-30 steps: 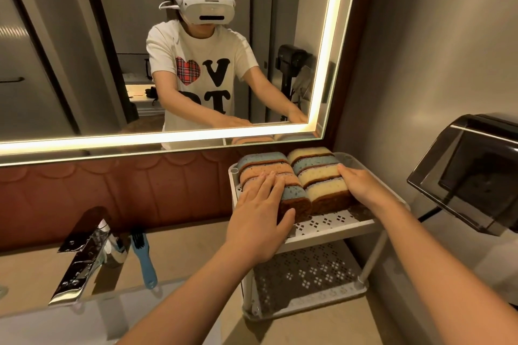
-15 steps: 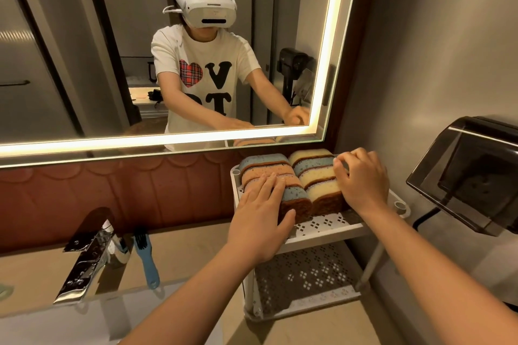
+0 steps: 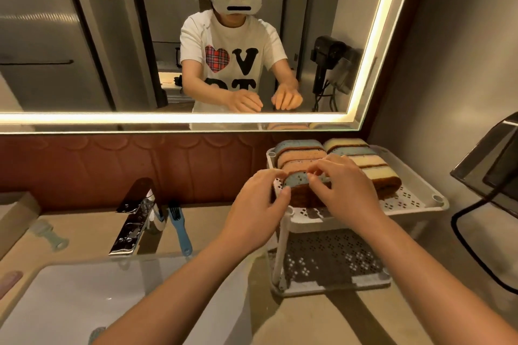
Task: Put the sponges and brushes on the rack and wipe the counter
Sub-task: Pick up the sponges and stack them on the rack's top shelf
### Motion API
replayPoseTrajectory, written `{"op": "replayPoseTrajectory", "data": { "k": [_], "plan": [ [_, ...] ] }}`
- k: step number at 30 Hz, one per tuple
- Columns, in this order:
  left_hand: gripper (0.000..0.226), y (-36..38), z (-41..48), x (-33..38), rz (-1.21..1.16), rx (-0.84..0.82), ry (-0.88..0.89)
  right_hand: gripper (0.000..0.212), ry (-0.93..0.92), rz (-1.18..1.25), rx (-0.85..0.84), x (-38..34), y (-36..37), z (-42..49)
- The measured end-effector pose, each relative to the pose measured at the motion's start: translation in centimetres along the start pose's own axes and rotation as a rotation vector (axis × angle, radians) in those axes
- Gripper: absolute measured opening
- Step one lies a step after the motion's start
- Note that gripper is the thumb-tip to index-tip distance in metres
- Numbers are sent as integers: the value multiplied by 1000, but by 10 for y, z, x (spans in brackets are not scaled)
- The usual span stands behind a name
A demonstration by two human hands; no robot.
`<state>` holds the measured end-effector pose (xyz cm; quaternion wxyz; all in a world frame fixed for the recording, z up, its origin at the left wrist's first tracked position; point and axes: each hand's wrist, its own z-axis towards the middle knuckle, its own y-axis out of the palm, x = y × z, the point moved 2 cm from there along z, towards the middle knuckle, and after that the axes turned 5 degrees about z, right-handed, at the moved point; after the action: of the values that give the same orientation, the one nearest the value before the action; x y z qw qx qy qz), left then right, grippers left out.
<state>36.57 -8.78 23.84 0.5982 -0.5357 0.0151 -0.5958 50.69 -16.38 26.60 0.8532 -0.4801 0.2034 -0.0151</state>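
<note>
A white two-tier rack (image 3: 420,206) stands on the beige counter (image 3: 92,230) at the right. Two rows of sponges (image 3: 361,161) in blue, orange and yellow stand on edge on its top shelf. My left hand (image 3: 256,207) and my right hand (image 3: 340,190) both pinch the front blue-topped sponge (image 3: 297,179) of the left row, one at each end. A blue brush (image 3: 179,228) lies on the counter beside the tap. A pale green brush (image 3: 49,235) lies further left.
A chrome tap (image 3: 134,218) leans over the white sink (image 3: 84,302) at the lower left. The lit mirror (image 3: 84,36) runs along the back wall. A dark box (image 3: 493,165) with a black cable juts from the right wall. The rack's lower shelf (image 3: 330,260) holds nothing.
My right hand left the right row of sponges and moved left onto the front sponge of the left row. My left hand shifted from lying flat on top to gripping its left end.
</note>
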Motion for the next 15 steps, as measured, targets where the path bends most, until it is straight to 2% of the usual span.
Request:
{"op": "replayPoseTrajectory", "data": {
  "k": [3,8,15],
  "plan": [
    [22,-33,-22,-23,28,-112,-74,17,-77,61,-34,-37,15,-13],
    [22,-80,-65,-70,73,-243,-185,16,-154,173,-149,-89,44,-31],
    [20,-153,-156,-144,8,-275,-473,15,-232,267,-374,-164,107,-52]
  ]
}}
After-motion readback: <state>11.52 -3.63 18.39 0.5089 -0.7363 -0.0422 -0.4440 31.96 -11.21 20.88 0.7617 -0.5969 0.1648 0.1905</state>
